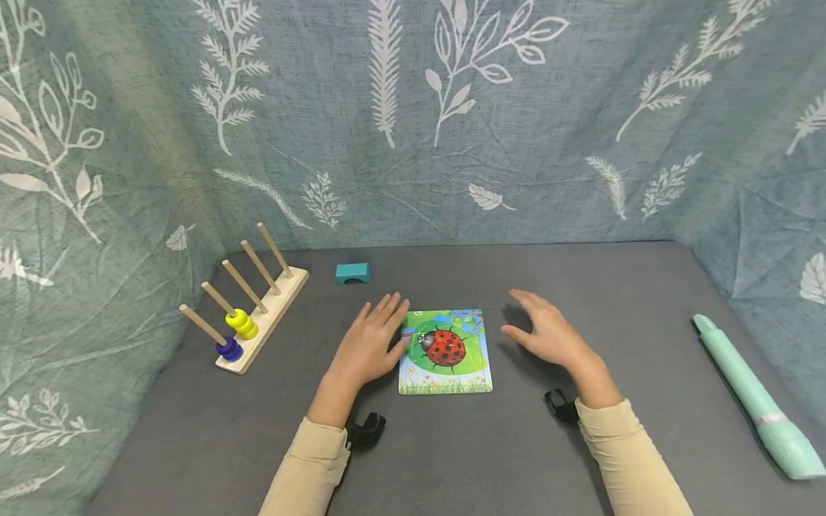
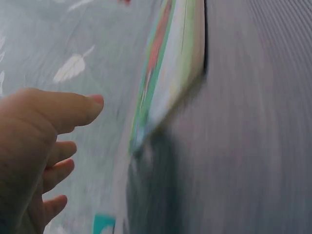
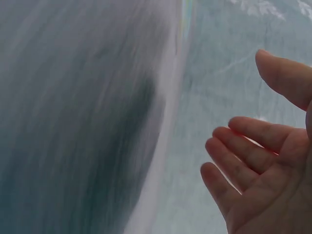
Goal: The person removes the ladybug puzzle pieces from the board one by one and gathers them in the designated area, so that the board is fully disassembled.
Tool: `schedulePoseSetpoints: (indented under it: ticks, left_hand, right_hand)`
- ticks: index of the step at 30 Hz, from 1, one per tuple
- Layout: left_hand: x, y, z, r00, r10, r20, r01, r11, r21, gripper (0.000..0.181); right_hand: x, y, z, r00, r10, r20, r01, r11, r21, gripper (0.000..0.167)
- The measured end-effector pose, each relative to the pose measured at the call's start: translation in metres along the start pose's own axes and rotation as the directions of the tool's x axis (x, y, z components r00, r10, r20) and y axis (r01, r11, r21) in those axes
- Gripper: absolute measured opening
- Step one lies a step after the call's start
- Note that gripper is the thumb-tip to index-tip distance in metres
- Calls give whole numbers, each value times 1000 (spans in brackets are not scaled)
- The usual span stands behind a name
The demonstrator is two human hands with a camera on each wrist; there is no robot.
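Note:
A square ladybug picture board [image 1: 475,358], which looks like a puzzle, lies flat on the dark grey table between the two hands. My left hand [image 1: 371,347] is over the board's left edge with fingers extended; in the left wrist view its thumb [image 2: 78,109] appears apart from the board. To the right of the board, my right hand [image 1: 548,333] hangs above the table, thumb spread from the fingers. Nothing is held in its palm [image 3: 273,195] in the right wrist view. Both wrist views are blurred around the table and board.
At the left stands a wooden peg stand [image 1: 284,304] with yellow rings [image 1: 241,324] and blue rings [image 1: 229,349] on two pegs. A teal arch block [image 1: 352,272] sits behind the board. On the far right lies a folded mint-green umbrella-like object [image 1: 748,383]. Patterned cloth [image 1: 413,186] hangs behind.

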State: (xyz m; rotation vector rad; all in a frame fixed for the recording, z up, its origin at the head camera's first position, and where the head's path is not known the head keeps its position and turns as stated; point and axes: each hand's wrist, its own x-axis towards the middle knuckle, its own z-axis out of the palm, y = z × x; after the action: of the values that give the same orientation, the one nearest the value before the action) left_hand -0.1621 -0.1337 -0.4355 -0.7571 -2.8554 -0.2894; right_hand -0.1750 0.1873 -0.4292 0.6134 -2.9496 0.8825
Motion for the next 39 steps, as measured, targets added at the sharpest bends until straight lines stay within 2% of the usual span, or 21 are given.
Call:
schedulePoseSetpoints:
  ticks: [2, 7, 10, 14, 20, 25, 32, 39]
  left_hand:
    - [8, 9, 5, 999, 36, 15, -36, 999, -31, 62]
    - [24, 30, 20, 990, 91, 111, -79, 991, -110, 55]
    - [27, 38, 29, 983, 113, 146, -85, 979, -184, 53]
    - [26, 44, 42, 978, 133, 159, -88, 960, -265, 54]
    - [23, 46, 49, 987, 106, 119, -59, 937, -344, 54]
    - [23, 44, 49, 989, 80, 126, -30, 933, -359, 54]
    - [21, 41, 48, 989, 72, 131, -23, 940, -342, 56]
    - [19, 38, 47, 988, 70, 136, -21, 943, -332, 56]
  right_hand:
    - [9, -6, 8, 999, -23, 24, 22, 999, 34, 63]
    - [25, -16, 24, 993, -36, 114, 23, 993, 112, 56]
    - [29, -17, 32, 989, -28, 147, 8, 991, 134, 55]
    - [26, -16, 39, 989, -26, 143, 11, 994, 107, 54]
    - [24, -16, 44, 995, -39, 94, 32, 997, 71, 49]
    - [26, -20, 47, 996, -44, 79, 37, 996, 83, 44]
    - [28, -18, 52, 997, -41, 65, 31, 988, 150, 43]
    - [28, -17, 52, 996, -56, 73, 35, 963, 268, 42]
